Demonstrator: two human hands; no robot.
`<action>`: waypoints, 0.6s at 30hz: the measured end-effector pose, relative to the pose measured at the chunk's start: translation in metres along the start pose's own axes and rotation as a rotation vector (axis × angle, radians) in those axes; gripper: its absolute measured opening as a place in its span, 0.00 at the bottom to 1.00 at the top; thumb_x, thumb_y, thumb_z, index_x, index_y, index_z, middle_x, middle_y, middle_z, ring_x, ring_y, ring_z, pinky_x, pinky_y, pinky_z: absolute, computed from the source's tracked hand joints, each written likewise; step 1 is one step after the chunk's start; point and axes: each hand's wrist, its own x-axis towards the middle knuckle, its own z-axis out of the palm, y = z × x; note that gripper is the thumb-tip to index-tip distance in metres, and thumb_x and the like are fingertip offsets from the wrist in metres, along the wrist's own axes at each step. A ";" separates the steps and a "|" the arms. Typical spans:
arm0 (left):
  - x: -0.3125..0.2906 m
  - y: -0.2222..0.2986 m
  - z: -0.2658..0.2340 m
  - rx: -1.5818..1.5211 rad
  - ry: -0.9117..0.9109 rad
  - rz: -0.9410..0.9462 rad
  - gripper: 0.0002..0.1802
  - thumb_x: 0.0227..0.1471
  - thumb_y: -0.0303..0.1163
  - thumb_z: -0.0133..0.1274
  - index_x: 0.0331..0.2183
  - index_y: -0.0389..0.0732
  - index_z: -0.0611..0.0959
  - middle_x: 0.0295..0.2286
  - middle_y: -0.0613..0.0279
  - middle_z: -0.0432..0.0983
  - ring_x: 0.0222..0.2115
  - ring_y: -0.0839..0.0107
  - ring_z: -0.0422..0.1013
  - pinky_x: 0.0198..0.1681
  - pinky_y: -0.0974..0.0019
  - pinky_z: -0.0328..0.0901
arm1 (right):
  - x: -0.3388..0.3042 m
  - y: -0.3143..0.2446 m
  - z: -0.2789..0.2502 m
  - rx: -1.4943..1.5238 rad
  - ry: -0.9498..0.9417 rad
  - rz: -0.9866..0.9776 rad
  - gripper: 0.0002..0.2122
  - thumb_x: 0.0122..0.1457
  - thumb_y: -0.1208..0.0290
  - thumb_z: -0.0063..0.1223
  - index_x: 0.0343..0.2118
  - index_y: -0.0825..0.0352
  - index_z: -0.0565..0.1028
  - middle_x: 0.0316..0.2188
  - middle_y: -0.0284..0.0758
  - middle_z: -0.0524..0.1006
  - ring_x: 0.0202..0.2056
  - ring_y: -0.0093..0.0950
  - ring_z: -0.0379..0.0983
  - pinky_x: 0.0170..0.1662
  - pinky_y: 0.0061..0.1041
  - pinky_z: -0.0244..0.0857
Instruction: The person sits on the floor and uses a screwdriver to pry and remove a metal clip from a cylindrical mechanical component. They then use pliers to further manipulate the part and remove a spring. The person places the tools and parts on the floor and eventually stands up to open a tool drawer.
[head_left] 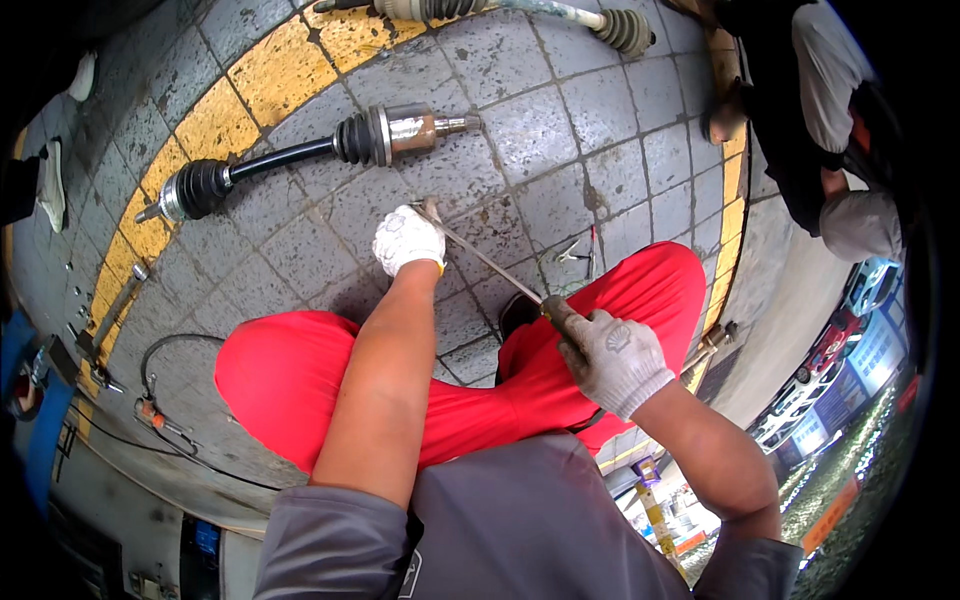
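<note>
The right hand point(615, 355) grips the tool point(492, 264) over the floor point(540, 130) near the axle point(285, 158), the left hand point(408, 240) curls by its tip, hold unclear; seemingly tip work, calling next for steadiness.

Two gloved hands point(410, 240) point(618, 355), one screwdriver point(490, 265)

Red trousers point(280, 380), grey shirt point(530, 520), whitish gloves point(408, 242), silvery tool point(490, 262); black-and-silver axle point(282, 160); grey, dark-speckled tiles point(550, 125) with a yellow curved stripe point(280, 75).
</note>
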 end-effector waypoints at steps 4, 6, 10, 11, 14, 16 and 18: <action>-0.002 0.001 -0.003 0.013 -0.011 -0.017 0.37 0.65 0.64 0.47 0.42 0.38 0.91 0.42 0.43 0.86 0.46 0.47 0.82 0.51 0.49 0.75 | 0.005 0.015 0.003 0.281 0.023 -0.052 0.24 0.69 0.64 0.52 0.68 0.56 0.67 0.34 0.47 0.80 0.38 0.49 0.80 0.41 0.46 0.75; -0.001 0.005 -0.005 0.005 -0.017 -0.019 0.37 0.65 0.65 0.46 0.42 0.38 0.91 0.41 0.42 0.86 0.46 0.47 0.82 0.51 0.49 0.75 | 0.007 0.028 0.012 0.502 0.059 -0.088 0.23 0.69 0.64 0.52 0.67 0.56 0.69 0.34 0.48 0.79 0.38 0.48 0.80 0.41 0.46 0.75; 0.000 0.004 -0.002 0.011 0.002 -0.025 0.38 0.65 0.65 0.46 0.41 0.38 0.92 0.40 0.42 0.86 0.45 0.46 0.83 0.51 0.49 0.75 | 0.006 0.026 0.018 0.333 0.087 -0.083 0.22 0.69 0.63 0.52 0.65 0.58 0.71 0.33 0.48 0.79 0.38 0.47 0.80 0.43 0.46 0.75; 0.003 0.001 0.004 0.012 0.012 -0.028 0.38 0.65 0.65 0.46 0.41 0.38 0.92 0.40 0.42 0.86 0.45 0.46 0.83 0.51 0.49 0.75 | 0.006 0.023 0.013 0.188 0.082 -0.074 0.22 0.69 0.64 0.52 0.65 0.58 0.72 0.34 0.47 0.79 0.38 0.47 0.80 0.44 0.46 0.75; 0.001 0.001 0.004 0.011 0.020 -0.032 0.38 0.65 0.65 0.46 0.41 0.38 0.92 0.40 0.42 0.87 0.45 0.46 0.83 0.50 0.49 0.75 | 0.012 0.028 0.009 0.075 0.063 -0.056 0.22 0.68 0.64 0.53 0.65 0.58 0.71 0.34 0.47 0.80 0.39 0.47 0.80 0.43 0.47 0.74; -0.002 0.001 0.002 0.011 0.010 -0.046 0.38 0.65 0.64 0.47 0.41 0.38 0.92 0.40 0.42 0.87 0.45 0.46 0.83 0.50 0.49 0.75 | 0.011 0.025 0.003 0.148 0.068 -0.068 0.22 0.68 0.63 0.53 0.64 0.58 0.71 0.34 0.46 0.80 0.39 0.47 0.80 0.43 0.47 0.74; 0.003 0.003 -0.002 0.006 -0.001 -0.056 0.38 0.65 0.64 0.47 0.41 0.37 0.91 0.40 0.42 0.87 0.44 0.46 0.83 0.50 0.49 0.75 | 0.013 0.028 0.007 0.328 0.109 -0.104 0.21 0.68 0.63 0.53 0.63 0.58 0.71 0.34 0.46 0.80 0.39 0.47 0.80 0.42 0.47 0.74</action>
